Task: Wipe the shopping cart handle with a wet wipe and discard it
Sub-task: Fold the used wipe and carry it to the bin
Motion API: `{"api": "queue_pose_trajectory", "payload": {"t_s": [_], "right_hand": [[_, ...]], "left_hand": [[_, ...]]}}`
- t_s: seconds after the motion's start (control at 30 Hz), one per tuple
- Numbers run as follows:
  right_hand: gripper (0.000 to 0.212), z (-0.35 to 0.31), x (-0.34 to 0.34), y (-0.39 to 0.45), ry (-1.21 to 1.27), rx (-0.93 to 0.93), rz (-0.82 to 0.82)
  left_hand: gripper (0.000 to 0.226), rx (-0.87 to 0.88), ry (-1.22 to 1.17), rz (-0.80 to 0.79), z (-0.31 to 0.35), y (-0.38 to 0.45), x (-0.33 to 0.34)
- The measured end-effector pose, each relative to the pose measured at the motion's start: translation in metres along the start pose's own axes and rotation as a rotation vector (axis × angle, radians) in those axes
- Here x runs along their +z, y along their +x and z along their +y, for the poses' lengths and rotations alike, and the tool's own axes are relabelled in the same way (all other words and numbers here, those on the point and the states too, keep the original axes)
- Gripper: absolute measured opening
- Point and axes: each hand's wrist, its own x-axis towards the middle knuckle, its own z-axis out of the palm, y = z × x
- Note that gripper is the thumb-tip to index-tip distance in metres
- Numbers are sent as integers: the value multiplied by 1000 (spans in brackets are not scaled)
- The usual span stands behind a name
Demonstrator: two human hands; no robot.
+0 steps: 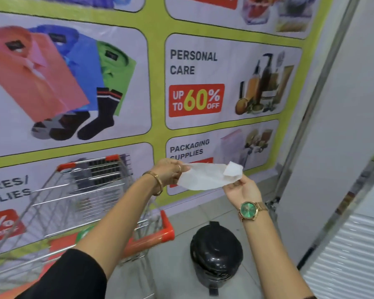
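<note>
A white wet wipe (205,176) is stretched out in the air between both hands. My left hand (171,170) pinches its left edge and my right hand (242,189) pinches its right edge, where a corner is folded over. The shopping cart's orange handle (151,240) runs below my left forearm, partly hidden by it. A black pedal bin (216,253) with a closed lid stands on the floor, below and between my hands.
The wire cart basket (78,190) fills the lower left. A large printed banner (160,87) covers the wall right behind the cart. A metal door frame (311,117) and a white shutter (350,255) stand to the right. Grey floor tiles surround the bin.
</note>
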Motion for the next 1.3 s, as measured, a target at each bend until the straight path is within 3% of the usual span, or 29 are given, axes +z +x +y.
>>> {"api": "queue_pose_trajectory", "payload": {"t_s": [0.03, 0.17, 0.23, 0.27, 0.37, 0.5, 0.63, 0.8, 0.9, 0.97, 1.1, 1.3], "right_hand": [[15, -9, -8, 7, -10, 21, 23], [61, -54, -52, 37, -5, 161, 132], [65, -67, -69, 46, -57, 197, 174], [61, -74, -80, 52, -99, 200, 168], [18, -83, -101, 63, -220, 184, 172], [35, -90, -135, 80, -405, 167, 284], [24, -94, -162, 90, -560, 172, 272], [63, -100, -177, 115, -1060, 208, 100], [95, -99, -182, 138, -1138, 203, -62], [102, -95, -182, 155, -1198, 217, -139], [49, -91, -185, 182, -1254, 317, -191], [22, -97, -223, 206, -892, 422, 31]], "left_hand": [[16, 4, 25, 11, 2, 13, 12], [40, 34, 170, 53, 6, 64, 67], [38, 24, 251, 58, 5, 82, 81], [32, 14, 277, 44, 5, 92, 89], [25, 4, 338, 36, 4, 113, 105], [34, -20, 407, -5, 1, 140, 127], [30, -102, 577, -161, -6, 168, 149], [22, -148, 771, -394, 0, 198, 179], [24, -158, 798, -468, 10, 215, 195], [24, -159, 763, -503, 15, 224, 200], [20, -179, 687, -503, 17, 245, 198], [24, -310, 676, -327, -35, 285, 176]]}}
